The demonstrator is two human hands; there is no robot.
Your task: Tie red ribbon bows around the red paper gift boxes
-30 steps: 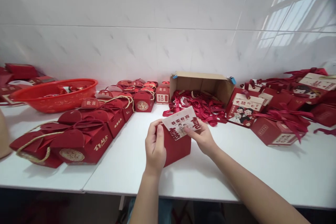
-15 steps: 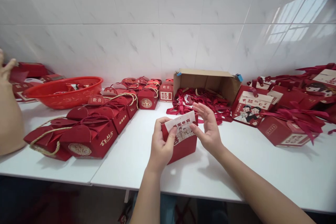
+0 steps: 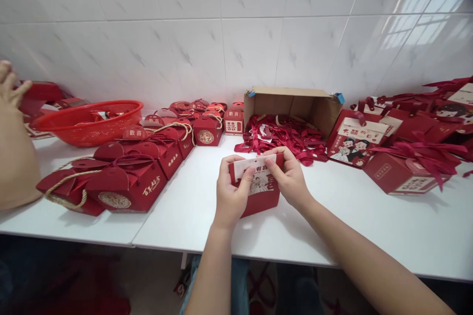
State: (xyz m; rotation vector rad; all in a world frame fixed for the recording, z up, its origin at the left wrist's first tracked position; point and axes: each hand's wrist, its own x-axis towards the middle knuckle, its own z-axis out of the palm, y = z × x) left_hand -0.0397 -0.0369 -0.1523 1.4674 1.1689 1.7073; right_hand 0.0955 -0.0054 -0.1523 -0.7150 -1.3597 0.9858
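Note:
Between my hands stands a red gift box (image 3: 259, 204) with a white printed flap (image 3: 254, 162) folded over its upper front. My left hand (image 3: 233, 188) grips the box's left side, thumb pressed on the flap. On the other side, my right hand (image 3: 290, 177) holds the upper right edge, its thumb also on the flap; the fingers behind are hidden. Just beyond, dark red ribbons (image 3: 284, 133) spill from a cardboard box (image 3: 295, 92) lying open toward me.
Rows of red gift boxes with rope handles (image 3: 129, 187) stand at left, before a red plastic basket (image 3: 88, 130). Ribboned boxes (image 3: 408, 170) and a flat-fronted gift bag (image 3: 353, 140) crowd the right. Another person's arm (image 3: 16, 157) is at the far left. The white table (image 3: 177, 211) meets a tiled wall.
My right hand has come in from beside the box and closed on its right edge. The white flap now lies flatter and straighter against the front.

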